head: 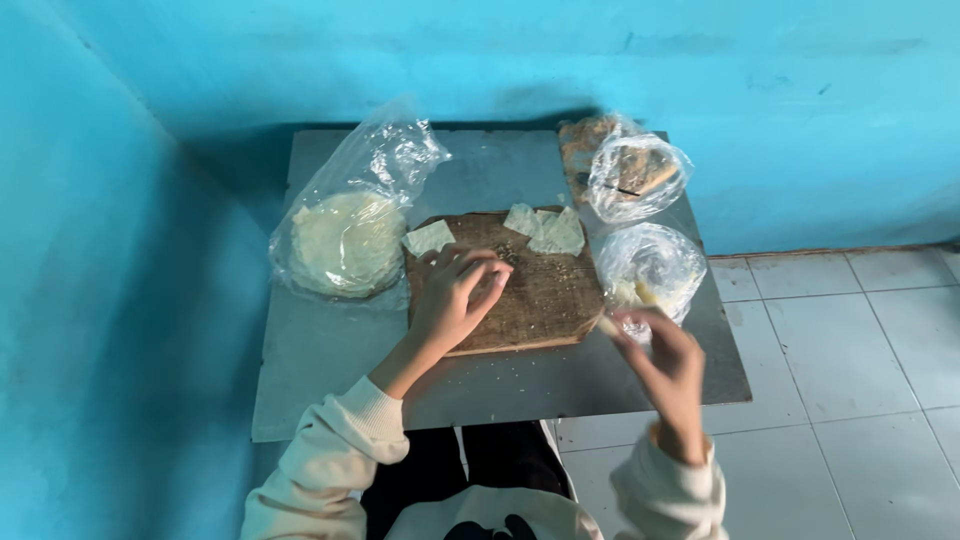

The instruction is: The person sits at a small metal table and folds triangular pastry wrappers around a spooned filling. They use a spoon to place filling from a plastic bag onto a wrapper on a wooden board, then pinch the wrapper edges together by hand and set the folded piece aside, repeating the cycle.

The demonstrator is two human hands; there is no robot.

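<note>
- A small pale wrapper piece (487,283) lies on the wooden cutting board (545,300), under the fingertips of the left hand (455,300).
- The left hand rests palm-down on the board's left part, fingers curled and pressed together onto that piece; the wrist comes in from the near edge of the desk (330,350).
- The right hand (665,365) hovers over the desk's near right corner, just off the board's near right corner. Its thumb and fingers pinch a small pale stick-like bit (608,324); what it is cannot be told.
- The cutting board sits in the middle of the desk, slightly skewed, with dark specks scattered across its surface.
- A folded white wrapper (428,238) lies at the board's far left corner, partly hanging over the edge.
- Several more white wrappers (548,230) are heaped at the board's far edge, toward its right.
- A clear plastic bag holding a round stack of pale sheets (345,240) lies along the desk's left side, touching the board's left edge.
- A clear bag of pale pieces (650,268) sits by the desk's right edge, just beside the board and close to the right hand.
- Another clear bag with brownish contents (632,170) sits at the far right corner of the desk.
- The desk stands in a corner of blue walls (120,250); white floor tiles (840,350) lie to its right.
- Cream sleeves (330,450) cover both forearms.
</note>
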